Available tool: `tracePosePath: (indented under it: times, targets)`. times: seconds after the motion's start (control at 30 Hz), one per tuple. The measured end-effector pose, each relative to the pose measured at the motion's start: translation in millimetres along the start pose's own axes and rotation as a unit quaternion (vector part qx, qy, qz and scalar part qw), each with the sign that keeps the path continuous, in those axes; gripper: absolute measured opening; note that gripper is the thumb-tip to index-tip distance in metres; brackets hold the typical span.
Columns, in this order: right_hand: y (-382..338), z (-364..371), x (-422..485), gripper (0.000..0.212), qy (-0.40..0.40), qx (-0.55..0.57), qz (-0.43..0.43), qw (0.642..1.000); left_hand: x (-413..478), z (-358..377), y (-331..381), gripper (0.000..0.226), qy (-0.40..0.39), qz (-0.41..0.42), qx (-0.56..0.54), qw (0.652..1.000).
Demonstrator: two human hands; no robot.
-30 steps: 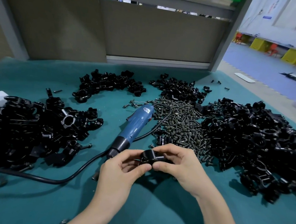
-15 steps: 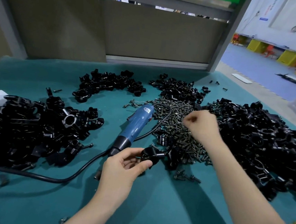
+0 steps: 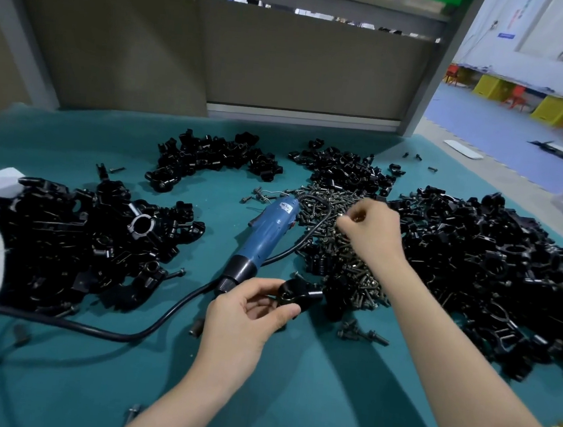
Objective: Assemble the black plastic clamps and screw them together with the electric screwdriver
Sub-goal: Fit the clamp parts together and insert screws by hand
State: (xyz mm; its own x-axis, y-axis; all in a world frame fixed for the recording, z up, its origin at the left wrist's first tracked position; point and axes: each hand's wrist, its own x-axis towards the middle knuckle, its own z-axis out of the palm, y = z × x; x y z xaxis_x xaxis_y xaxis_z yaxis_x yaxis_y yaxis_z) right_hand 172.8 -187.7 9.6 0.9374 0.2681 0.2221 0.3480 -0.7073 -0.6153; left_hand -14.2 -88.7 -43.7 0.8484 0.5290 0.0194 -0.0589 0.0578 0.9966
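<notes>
Right now we are holding a black plastic clamp [image 3: 299, 296] in our left hand [image 3: 249, 317], pinched between thumb and fingertips just above the teal table [image 3: 306, 405], near the middle of the scene. Our right hand [image 3: 369, 230] is reaching farther out, curled over the pile of screws [image 3: 348, 254]; the fingertips are bunched as if picking one up, but we cannot tell whether a screw is actually between them.

We are judging this piece to be at the fitting stage: the clamp in hand is showing no screw that we can make out, and the electric screwdriver [image 3: 266, 236] is lying untouched on the table just beyond the left hand, its black cord [image 3: 145, 331] trailing off to the near left. So the screw is not yet placed and the driving is not yet begun.

As for the whole job, much seems to be left. Big heaps of black clamp parts [image 3: 494, 278] are lying on the right, another large heap [image 3: 64, 244] on the left, and two smaller ones at the far side; which of these are finished we cannot say.

The clamp itself is looking glossy and black, a rounded collar with a hole facing us and a blockier lug on its right side.
</notes>
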Motion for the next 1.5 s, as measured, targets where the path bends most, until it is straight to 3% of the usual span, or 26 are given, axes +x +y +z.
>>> tracePosePath:
  times: [0.1, 0.17, 0.27, 0.53, 0.7, 0.8, 0.93, 1.0, 1.1, 1.17, 1.27, 1.5]
  targets:
    - [-28, -26, -37, 0.015, -0.105, 0.06, -0.117, 0.986, 1, 0, -3, 0.028, 0.008, 0.001, 0.012, 1.0]
    - [-43, -34, -68, 0.014, -0.178, 0.011, -0.213, 0.961, 1, 0, -4, 0.026, 0.009, 0.007, 0.022, 1.0]
    - [-50, -30, -100, 0.009, -0.199, -0.095, -0.288, 0.932, 1, -1, -5, 0.026, 0.009, 0.041, 0.06, 0.997]
    - [-54, -16, -120, 0.022, -0.206, -0.204, -0.276, 0.916, -3, 1, -9, 0.05, 0.02, 0.119, 0.162, 0.979]
    - [-54, -16, -122, 0.016, -0.182, -0.037, -0.194, 0.963, -2, -3, -6, 0.033, 0.003, 0.071, 0.087, 0.994]
    - [-44, -11, -126, 0.022, -0.144, -0.011, -0.186, 0.972, -1, -4, -8, 0.029, -0.001, 0.06, 0.085, 0.995]
    - [-36, -3, -130, 0.006, -0.067, 0.017, -0.2, 0.977, -2, -5, -10, 0.03, -0.002, 0.056, 0.082, 0.995]
    - [-32, -2, -130, 0.009, -0.052, 0.025, -0.21, 0.976, -2, -4, -9, 0.03, -0.003, 0.049, 0.075, 0.996]
    - [-11, -14, -113, 0.007, 0.022, 0.123, -0.155, 0.98, -2, -2, -7, 0.03, 0.006, 0.036, 0.041, 0.999]
    - [16, -27, -96, 0.015, 0.065, 0.079, -0.062, 0.993, -1, -2, -5, 0.03, 0.021, 0.023, 0.024, 0.999]
    - [52, -29, -85, 0.015, -0.014, -0.049, 0.064, 0.997, -1, -3, -4, 0.03, 0.028, 0.013, 0.019, 0.999]
    - [65, -16, -93, 0.007, -0.017, -0.072, 0.024, 0.997, -1, -2, -2, 0.03, 0.028, 0.014, 0.009, 0.999]
